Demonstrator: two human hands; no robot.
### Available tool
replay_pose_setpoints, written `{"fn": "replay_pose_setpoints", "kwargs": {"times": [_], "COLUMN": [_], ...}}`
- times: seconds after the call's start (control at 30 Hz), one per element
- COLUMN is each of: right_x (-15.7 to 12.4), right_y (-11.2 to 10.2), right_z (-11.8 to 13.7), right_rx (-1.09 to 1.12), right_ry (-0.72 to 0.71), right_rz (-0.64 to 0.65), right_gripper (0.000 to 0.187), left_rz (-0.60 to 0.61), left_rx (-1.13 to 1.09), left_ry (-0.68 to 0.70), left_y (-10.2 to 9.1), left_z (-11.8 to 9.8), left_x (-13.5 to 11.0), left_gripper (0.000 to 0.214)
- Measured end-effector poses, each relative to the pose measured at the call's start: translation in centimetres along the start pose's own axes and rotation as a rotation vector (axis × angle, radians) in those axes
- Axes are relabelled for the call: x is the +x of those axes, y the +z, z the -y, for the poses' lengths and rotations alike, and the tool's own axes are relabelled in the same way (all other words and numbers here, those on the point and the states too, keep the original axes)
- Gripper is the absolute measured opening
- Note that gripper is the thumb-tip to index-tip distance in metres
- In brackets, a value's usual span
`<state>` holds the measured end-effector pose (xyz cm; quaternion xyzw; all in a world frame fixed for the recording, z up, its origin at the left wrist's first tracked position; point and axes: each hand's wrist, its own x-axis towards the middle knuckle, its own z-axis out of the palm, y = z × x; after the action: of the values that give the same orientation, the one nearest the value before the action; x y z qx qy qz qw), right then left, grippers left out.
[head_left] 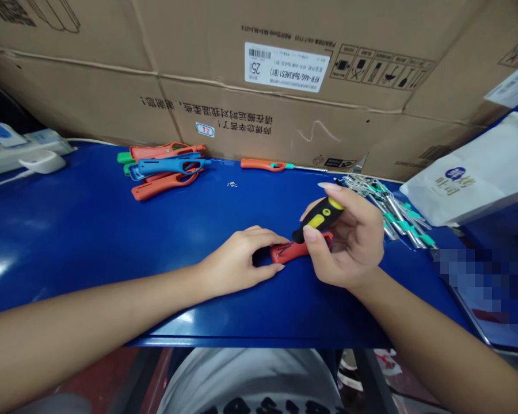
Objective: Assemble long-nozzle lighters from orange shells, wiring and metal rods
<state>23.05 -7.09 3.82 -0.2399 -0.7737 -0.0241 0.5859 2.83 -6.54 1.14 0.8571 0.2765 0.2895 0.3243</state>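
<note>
My right hand [349, 241] is closed round a small screwdriver [319, 217] with a black and yellow handle, its tip pointing down-left into a red plastic lighter casing [294, 251] lying on the blue table [112, 230]. My left hand [237, 259] pinches the left end of that red casing and steadies it against the table. Part of the casing is hidden under my right fingers.
A pile of orange and blue lighter casings [166, 167] lies at the back left, one orange long-nosed lighter [267, 165] by the cardboard boxes [259, 75]. Several metal tubes with green ends [392, 213] lie at right, beside a white bag [475, 172]. A power strip [21, 149] sits far left.
</note>
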Motion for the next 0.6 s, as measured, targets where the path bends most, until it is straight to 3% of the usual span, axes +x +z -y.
{"fn": "replay_pose_setpoints", "kwargs": {"times": [0.17,0.33,0.47,0.6], "right_x": [0.47,0.2,-0.16,-0.05], "right_y": [-0.09,-0.58,-0.56,-0.16], "right_z": [-0.26,0.16,0.21,-0.08], "right_rx": [-0.012,0.086,0.1,0.065], "right_ry": [-0.084,0.092,0.145,0.08], "right_rz": [-0.004,0.097,0.05,0.002], "right_gripper": [0.065,0.058,0.058,0.063], "left_rz": [-0.002,-0.005,-0.012,-0.011], "left_rx": [0.001,0.009,0.012,0.017], "left_ry": [-0.009,0.002,0.014,0.018], "left_y": [0.03,0.03,0.08,0.09], "left_z": [-0.05,0.02,0.13,0.17], "left_x": [-0.04,-0.08,-0.07,-0.07], "left_gripper": [0.028,0.032,0.033,0.034]}}
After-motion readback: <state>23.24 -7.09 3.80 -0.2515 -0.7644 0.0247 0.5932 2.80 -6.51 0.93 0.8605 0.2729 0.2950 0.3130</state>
